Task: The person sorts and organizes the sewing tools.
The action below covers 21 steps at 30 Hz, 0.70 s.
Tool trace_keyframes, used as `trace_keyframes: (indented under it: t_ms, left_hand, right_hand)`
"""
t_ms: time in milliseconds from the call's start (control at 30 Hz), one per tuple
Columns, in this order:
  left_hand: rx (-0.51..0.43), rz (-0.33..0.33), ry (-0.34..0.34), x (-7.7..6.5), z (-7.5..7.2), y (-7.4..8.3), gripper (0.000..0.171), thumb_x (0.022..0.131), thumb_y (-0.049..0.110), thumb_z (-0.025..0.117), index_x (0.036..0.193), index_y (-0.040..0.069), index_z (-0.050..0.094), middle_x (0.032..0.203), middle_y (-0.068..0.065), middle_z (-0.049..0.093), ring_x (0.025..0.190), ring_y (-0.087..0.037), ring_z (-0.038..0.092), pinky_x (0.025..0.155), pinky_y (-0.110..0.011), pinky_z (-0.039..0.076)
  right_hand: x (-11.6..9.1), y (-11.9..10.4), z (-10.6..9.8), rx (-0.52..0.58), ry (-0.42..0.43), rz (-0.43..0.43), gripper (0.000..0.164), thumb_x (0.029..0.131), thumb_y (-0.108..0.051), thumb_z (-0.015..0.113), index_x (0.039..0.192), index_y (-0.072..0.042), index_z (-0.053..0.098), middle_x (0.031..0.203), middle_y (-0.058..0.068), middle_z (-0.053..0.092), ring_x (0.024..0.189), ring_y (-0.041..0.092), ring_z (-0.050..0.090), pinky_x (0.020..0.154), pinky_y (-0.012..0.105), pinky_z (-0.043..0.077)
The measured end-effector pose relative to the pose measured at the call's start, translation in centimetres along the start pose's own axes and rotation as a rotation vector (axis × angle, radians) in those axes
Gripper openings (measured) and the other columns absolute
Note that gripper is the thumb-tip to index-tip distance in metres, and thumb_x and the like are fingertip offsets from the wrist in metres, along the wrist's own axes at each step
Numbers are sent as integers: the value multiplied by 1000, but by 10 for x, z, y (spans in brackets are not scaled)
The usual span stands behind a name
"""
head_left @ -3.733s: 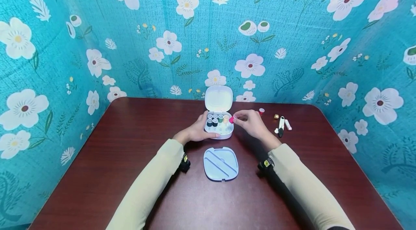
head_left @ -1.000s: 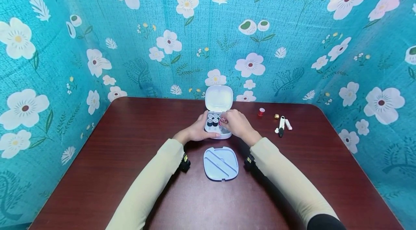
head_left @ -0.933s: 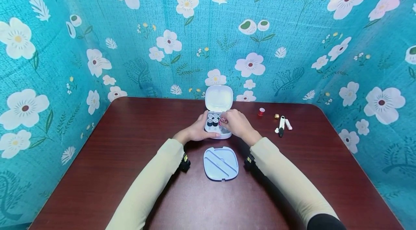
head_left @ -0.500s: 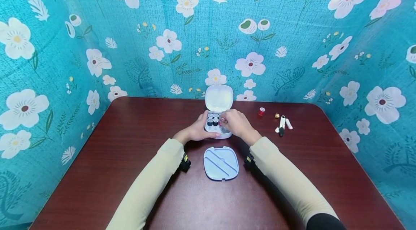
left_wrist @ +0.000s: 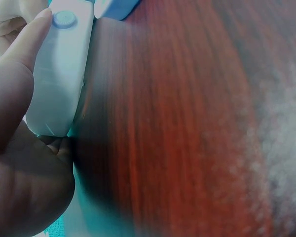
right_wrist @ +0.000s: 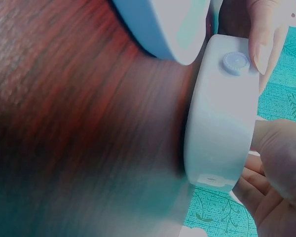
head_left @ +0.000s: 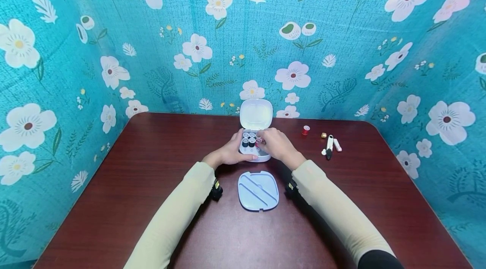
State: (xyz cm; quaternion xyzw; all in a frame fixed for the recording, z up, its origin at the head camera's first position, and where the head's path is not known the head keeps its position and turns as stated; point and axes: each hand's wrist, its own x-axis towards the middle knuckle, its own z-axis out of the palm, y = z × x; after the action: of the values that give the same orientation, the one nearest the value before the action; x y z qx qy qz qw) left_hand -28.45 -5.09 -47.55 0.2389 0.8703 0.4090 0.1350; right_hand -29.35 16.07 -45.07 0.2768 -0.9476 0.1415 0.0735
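Observation:
An open white sewing box [head_left: 262, 159] stands near the far side of the table, its lid [head_left: 256, 115] raised. My left hand [head_left: 230, 153] grips its left side, thumb along the front edge beside the round button [left_wrist: 64, 19]. Inside, black thread spools [head_left: 245, 142] stand upright in rows at the left. Over the right half, my right hand [head_left: 279, 143] pinches a pinkish-red thread spool [head_left: 258, 142] next to the black ones in the second row. That hand covers the spools behind it. In the right wrist view, the box front [right_wrist: 222, 118] hides the fingertips.
A pale blue-white square tray [head_left: 258, 191] with diagonal ridges lies in front of the box. To the right are a red thread spool [head_left: 305, 130], a small gold item [head_left: 323, 135], white-and-black thread snips [head_left: 329, 147] and a small white bar [head_left: 337, 145]. A floral curtain hangs behind.
From the box's right edge, my right hand has carried the pinkish-red spool left and into the box. Over the last second it has barely moved. My left hand keeps its hold.

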Motion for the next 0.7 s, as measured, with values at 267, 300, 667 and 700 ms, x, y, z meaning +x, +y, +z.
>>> trace_keyframes:
  t_ms: [267,300,667,700]
  left_hand:
    - [-8,-24,-9,-1,0,0,122,87,44,81,163,4,-7,164,-23,14,148,-30,26,120,-44,27]
    - [-8,-30,-13,-1,0,0,123,87,45,81,163,4,-8,165,-22,13,148,-30,26,120,-44,27]
    - [-1,-23,-6,1,0,-1,119,87,47,81,164,8,-2,160,-19,21,142,-28,33,117,-43,32]
    - [-1,-19,-3,1,1,-1,118,86,46,81,163,8,0,159,-19,22,141,-28,34,116,-43,32]
  right_hand:
    - [0,1,0,-14,-4,6,9,90,-14,80,96,-9,75,84,4,68,77,19,62,75,35,57]
    - [0,1,0,-18,-5,9,10,90,-14,80,96,-9,75,84,4,68,78,19,62,76,35,57]
    - [0,4,-2,9,10,-6,21,87,-14,83,103,-4,76,82,7,65,76,20,61,73,34,57]
    - [-1,4,-2,15,10,-6,24,87,-15,83,107,-3,76,84,8,66,77,21,62,74,34,57]
